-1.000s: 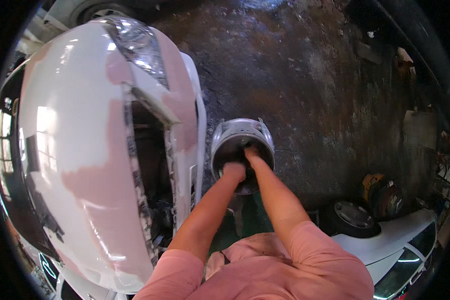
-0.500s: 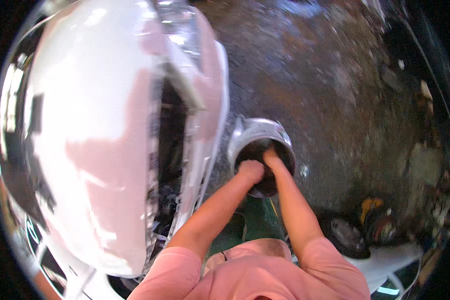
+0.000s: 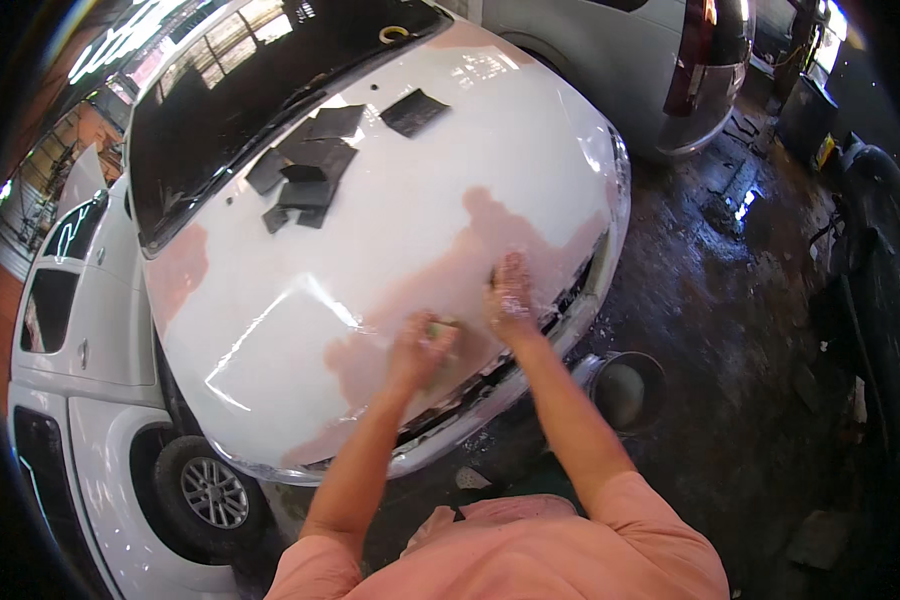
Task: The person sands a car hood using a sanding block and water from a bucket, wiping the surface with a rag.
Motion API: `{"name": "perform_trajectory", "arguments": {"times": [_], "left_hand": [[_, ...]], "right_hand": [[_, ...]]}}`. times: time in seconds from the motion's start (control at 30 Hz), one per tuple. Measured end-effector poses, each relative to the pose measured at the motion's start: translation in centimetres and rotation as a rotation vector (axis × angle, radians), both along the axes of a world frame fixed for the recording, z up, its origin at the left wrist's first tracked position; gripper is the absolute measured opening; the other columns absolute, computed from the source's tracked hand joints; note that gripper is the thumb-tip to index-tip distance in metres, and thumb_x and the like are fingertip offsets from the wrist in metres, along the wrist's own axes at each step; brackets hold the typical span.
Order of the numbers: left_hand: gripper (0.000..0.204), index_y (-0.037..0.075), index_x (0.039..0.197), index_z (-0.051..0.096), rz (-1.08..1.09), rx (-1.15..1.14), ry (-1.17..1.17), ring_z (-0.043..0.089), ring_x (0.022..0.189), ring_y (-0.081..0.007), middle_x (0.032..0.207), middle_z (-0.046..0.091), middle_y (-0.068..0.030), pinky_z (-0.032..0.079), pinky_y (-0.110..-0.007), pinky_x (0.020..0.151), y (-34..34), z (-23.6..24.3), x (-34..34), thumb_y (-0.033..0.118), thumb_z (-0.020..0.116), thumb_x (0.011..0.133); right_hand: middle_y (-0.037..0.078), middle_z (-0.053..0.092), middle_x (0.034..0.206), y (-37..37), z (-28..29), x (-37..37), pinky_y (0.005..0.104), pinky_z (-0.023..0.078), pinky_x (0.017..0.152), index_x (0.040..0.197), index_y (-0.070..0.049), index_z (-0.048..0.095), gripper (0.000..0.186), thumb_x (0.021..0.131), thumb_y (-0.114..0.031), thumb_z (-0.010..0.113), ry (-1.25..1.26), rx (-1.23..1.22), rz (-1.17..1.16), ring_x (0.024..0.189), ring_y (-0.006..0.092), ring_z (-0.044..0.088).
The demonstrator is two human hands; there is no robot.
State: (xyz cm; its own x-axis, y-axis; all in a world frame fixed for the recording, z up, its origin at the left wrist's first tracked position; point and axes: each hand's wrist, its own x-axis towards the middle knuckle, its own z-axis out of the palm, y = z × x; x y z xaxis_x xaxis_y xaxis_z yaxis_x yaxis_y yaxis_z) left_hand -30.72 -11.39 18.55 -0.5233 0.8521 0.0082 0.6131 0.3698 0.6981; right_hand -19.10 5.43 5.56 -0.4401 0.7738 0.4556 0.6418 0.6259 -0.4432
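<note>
In front of me spreads the white car hood point(image 3: 270, 370), with pinkish-brown patches across its front half. My left hand point(image 3: 417, 352) is closed on a small yellowish sponge-like piece point(image 3: 443, 330) over a brown patch near the front edge. To its right, my right hand point(image 3: 510, 295) lies over the hood with its fingers stretched out, wet and speckled with whitish foam. I cannot make out anything held in it. Below the hood's right front edge, a metal bucket point(image 3: 653, 372) with cloudy liquid stands on the floor.
Several black sheets, perhaps sandpaper point(image 3: 415, 112), lie on the hood near the windshield point(image 3: 240, 110). A yellow tape roll point(image 3: 394, 34) rests by the glass. Other vehicles include a white car point(image 3: 100, 380) at left and a silver one point(image 3: 610, 70) behind. The floor point(image 3: 730, 310) looks wet.
Both hands have come up out of the bucket and over to the hood. The view has swung left and up, so the bucket now appears farther right.
</note>
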Motion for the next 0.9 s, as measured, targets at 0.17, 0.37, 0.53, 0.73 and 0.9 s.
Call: {"name": "perform_trajectory", "arguments": {"times": [0.17,0.37,0.53,0.73,0.9], "left_hand": [[0.033,0.001,0.106,0.067,0.355,0.119,0.357,0.065,0.103,-0.0399,0.106,0.066,-0.0206,0.052,-0.049,0.090,-10.0,1.0,-18.3,0.031,0.076,0.096],[0.085,0.015,0.155,0.049,0.040,0.139,0.713,0.030,0.156,-0.0440,0.161,0.044,-0.0191,0.022,-0.064,0.127,-14.9,-1.8,-24.5,0.044,0.085,0.084],[0.089,0.018,0.159,0.044,0.035,0.244,0.625,0.027,0.158,-0.0444,0.168,0.037,-0.0184,0.018,-0.065,0.129,-13.6,-3.4,-25.1,0.043,0.083,0.084],[0.083,0.020,0.159,0.045,0.222,0.100,0.712,0.028,0.158,-0.0435,0.167,0.038,-0.0176,0.017,-0.067,0.128,-18.7,-2.2,-27.7,0.039,0.078,0.085],[0.079,0.022,0.158,0.046,0.223,0.147,0.653,0.028,0.158,-0.0423,0.163,0.042,-0.0166,0.013,-0.073,0.126,-14.1,-2.2,-25.1,0.040,0.074,0.087]], "right_hand": [[0.033,0.021,0.172,-17.6,5.4,-12.3,0.0587,0.017,0.130,0.163,0.011,0.026,0.082,0.106,-0.044,0.047,-0.488,-0.054,0.336,0.160,0.0487,0.020],[0.029,0.020,0.174,-3.5,3.4,-11.6,0.0538,0.016,0.132,0.163,0.011,0.025,0.085,0.110,-0.053,0.040,-0.414,0.180,0.141,0.161,0.0418,0.022],[0.029,0.035,0.168,-0.7,5.1,-16.5,0.0564,0.021,0.130,0.160,0.011,0.035,0.078,0.112,-0.051,0.038,-0.338,0.174,-0.246,0.156,0.0440,0.033],[0.024,0.034,0.170,-17.8,2.0,-21.1,0.0528,0.019,0.131,0.162,0.006,0.032,0.082,0.107,-0.051,0.051,-0.057,0.078,0.650,0.158,0.0407,0.032],[0.031,0.033,0.168,3.7,8.0,-18.6,0.0553,0.020,0.131,0.159,0.009,0.036,0.070,0.111,-0.041,0.044,-0.176,0.030,-0.007,0.159,0.0433,0.028]]}}
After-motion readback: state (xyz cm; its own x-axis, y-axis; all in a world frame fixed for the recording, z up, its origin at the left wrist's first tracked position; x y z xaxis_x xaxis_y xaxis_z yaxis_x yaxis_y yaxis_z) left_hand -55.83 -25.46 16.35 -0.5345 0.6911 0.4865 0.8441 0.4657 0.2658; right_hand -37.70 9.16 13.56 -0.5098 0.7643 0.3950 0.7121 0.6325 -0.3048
